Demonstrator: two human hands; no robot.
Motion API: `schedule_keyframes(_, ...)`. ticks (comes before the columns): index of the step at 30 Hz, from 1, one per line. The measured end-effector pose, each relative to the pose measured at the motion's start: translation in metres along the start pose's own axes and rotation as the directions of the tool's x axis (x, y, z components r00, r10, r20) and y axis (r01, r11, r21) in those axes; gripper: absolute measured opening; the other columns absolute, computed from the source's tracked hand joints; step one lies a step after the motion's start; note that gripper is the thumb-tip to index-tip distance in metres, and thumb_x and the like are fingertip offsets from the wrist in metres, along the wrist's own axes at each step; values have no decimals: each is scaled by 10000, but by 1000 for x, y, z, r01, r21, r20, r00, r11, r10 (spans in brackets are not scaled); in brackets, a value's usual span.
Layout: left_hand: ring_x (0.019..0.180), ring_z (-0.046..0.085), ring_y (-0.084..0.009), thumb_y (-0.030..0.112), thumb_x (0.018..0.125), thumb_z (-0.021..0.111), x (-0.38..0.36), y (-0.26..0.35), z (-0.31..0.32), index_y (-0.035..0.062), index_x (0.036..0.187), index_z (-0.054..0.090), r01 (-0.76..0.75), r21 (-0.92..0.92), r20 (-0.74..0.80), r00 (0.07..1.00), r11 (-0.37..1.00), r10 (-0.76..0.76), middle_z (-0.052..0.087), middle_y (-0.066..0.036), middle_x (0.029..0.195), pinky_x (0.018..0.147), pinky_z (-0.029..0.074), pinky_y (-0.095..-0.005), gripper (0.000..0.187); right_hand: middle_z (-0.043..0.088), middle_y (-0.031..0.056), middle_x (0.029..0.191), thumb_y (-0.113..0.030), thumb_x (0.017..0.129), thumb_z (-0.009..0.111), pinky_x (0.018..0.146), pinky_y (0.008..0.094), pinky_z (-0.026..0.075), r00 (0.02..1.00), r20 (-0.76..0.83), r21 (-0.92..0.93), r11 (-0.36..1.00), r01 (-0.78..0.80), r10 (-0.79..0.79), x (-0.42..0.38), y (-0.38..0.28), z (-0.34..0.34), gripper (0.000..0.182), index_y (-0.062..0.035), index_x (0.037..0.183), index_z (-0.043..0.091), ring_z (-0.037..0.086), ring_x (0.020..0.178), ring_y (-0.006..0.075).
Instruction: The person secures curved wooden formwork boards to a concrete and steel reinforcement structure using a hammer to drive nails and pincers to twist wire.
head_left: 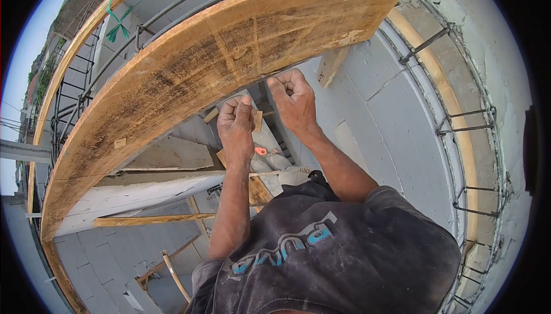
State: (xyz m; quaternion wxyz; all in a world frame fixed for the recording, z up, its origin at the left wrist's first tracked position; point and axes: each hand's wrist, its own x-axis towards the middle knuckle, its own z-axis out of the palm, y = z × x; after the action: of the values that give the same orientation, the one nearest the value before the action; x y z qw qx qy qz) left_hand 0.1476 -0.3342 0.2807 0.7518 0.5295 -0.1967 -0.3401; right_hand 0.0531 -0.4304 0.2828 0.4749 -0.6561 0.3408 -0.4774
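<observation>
Grey block walls (367, 124) lie beyond the wooden board (178, 73), whose long axis runs from lower left to upper right, its lower edge just above both hands' curled fingers. The right hand (295, 104) looks nearer that edge than the left hand (236, 124); thumbs bent in, whatever they pinch unclear.

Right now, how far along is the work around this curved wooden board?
Looks done: the steel bars are joined together, and the board stands beside them. In hand: the left hand and right hand are curled near the board's lower edge; anything held is unclear. Probably left: covering the bars, which are bare.
</observation>
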Motion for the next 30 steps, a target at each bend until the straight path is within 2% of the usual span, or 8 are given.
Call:
schedule_keyframes(2,562,422,-30,276,949,697,5,-7,-7,68,918,602,52,-69,40,998,996,-49,576,12,715,482,315,-192,230,635,35,716,-142,938,657,550,278,465,999,43,-20,1000,14,-13,-8,-1,4,164,-5,889,583,558,621,88)
schedule_keyframes(5,566,434,-36,262,957,685,9,-14,-10,60,908,601,143,-174,100,987,974,-127,596,1,736,477,321,-198,224,655,80,727,-127,930,659,566,302,488,985,27,-110,979,172,-170,-14,-5,13,159,4,886,582,598,641,114)
schedule_keyframes(9,573,451,-46,205,995,619,22,-32,-18,59,901,598,223,-314,246,958,923,-148,604,-2,761,473,334,-199,175,678,179,805,-150,929,611,657,460,530,965,97,-177,950,258,-244,-20,-26,13,136,-18,941,582,681,753,385)
schedule_keyframes(12,565,453,-45,165,1013,573,24,-40,-7,61,896,596,288,-359,250,946,888,-206,593,7,742,470,345,-198,158,678,199,819,-144,925,596,663,473,529,963,202,-305,923,233,-176,-11,-51,8,132,-16,955,584,683,767,388)
schedule_keyframes(15,555,446,-39,174,1006,587,26,-43,-5,77,872,590,309,-369,284,935,876,-211,578,20,722,464,347,-197,165,701,150,770,-145,906,639,645,405,531,959,231,-384,889,247,-167,5,-62,2,138,-9,906,618,702,722,296)
schedule_keyframes(18,543,436,-37,211,976,653,29,-43,-11,106,825,582,319,-344,311,926,883,-214,563,30,705,461,342,-198,197,704,144,769,-150,900,653,637,396,530,962,269,-334,932,143,-52,20,-66,-11,152,-2,880,626,701,714,296)
schedule_keyframes(21,561,418,-43,219,969,665,28,-39,-12,116,827,568,328,-299,285,927,896,-244,547,26,742,480,320,-196,200,707,152,775,-164,899,668,628,376,525,979,159,-345,922,174,-126,21,-63,-17,179,10,879,631,699,694,260)
schedule_keyframes(30,546,437,-42,217,932,719,19,-34,-13,119,803,570,344,-292,219,932,893,-287,553,27,706,462,336,-197,220,685,86,736,-277,926,704,500,297,452,985,92,77,986,-150,143,13,-24,-12,301,-14,846,580,581,565,124)
